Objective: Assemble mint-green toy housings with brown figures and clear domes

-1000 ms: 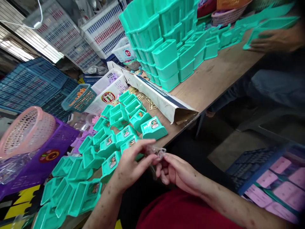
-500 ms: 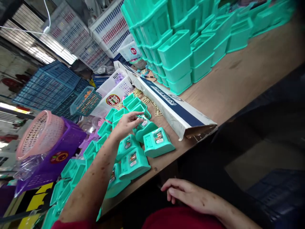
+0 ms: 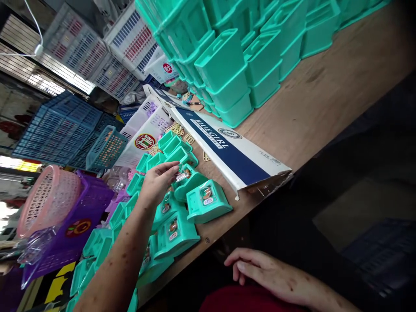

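My left hand (image 3: pixel 159 180) reaches over a group of teal plastic boxes, its thumb and index finger pinched together. Their tips meet the left edge of the clear window on one teal box (image 3: pixel 191 184); whether anything lies between them is too small to tell. Beside it stands another teal box (image 3: pixel 209 208) with a small clear window and a white label. A similar box (image 3: pixel 178 238) sits nearer me. Open teal shells (image 3: pixel 97 242) lie in rows under and beyond my left forearm. My right hand (image 3: pixel 253 264) hangs below the table edge near my lap, fingers loosely bent and apart, holding nothing visible.
A white and blue cardboard piece (image 3: pixel 227 156) lies across the wooden table (image 3: pixel 312 108). Behind it rise tall stacks of teal containers (image 3: pixel 224 69). Yellowish flat frames (image 3: pixel 177 129), a white basket (image 3: pixel 146 134), a purple crate (image 3: pixel 87 208) and a pink basket (image 3: pixel 48 199) stand left.
The view has shifted, so the table things appear farther left. My left hand has drawn back slightly to the left across the windowed box, its fingers closer together. My right hand stays about where it was.
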`<state>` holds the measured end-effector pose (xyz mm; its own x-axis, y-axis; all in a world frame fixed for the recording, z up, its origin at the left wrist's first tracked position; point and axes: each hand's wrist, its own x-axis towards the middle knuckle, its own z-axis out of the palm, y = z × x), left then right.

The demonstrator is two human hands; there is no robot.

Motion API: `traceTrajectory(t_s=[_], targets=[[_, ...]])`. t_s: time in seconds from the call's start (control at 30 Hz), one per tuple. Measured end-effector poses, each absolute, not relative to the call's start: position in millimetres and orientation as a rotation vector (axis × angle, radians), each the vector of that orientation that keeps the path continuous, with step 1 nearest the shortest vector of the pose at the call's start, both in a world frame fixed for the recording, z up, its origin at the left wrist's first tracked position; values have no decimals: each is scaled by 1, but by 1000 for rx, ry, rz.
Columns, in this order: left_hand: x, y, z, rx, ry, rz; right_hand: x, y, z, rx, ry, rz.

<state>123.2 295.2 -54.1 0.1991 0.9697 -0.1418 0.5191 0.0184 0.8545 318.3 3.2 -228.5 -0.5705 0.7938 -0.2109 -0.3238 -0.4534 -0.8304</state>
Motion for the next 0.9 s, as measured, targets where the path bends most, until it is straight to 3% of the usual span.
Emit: traceTrajectory(t_s=[0.27,0.67,0.9], targets=[[131,286,-64,2436,1515,478,320,3,-225,-786,-1003,2042],[121,283,-49,2387,1392,231,325,1,-221,-763,-1010,2027],[124,282,-49,2414,1296,359,324,2,-221,-761,-1011,2026]])
